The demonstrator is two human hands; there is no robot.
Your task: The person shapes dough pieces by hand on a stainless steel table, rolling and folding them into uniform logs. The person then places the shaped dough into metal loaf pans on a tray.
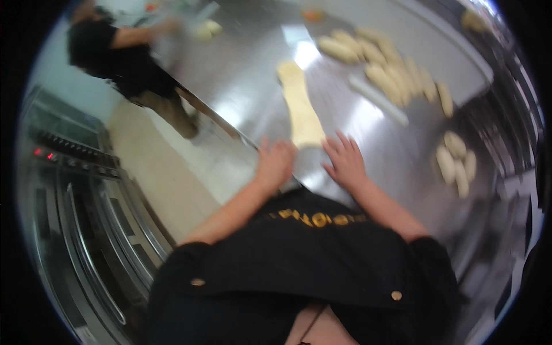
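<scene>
A long flattened strip of pale dough (302,110) lies on the stainless steel table, running away from me. Beside its near left corner is my left hand (277,161), blurred; whether its fingertips pinch the dough edge I cannot make out. My right hand (346,164), palm down with fingers spread, is at the near right corner and holds nothing. To the right of the strip rests a white rolling pin (378,100). Beyond it several dough rolls (390,77) lie in a loose row, and a smaller group of dough pieces (456,164) sits at the right.
At the far left a co-worker in black (129,64) stands at the table (241,82), an arm over other dough (207,30). Steel ovens (86,224) with red displays line the left side. A pale board (453,56) lies at the upper right.
</scene>
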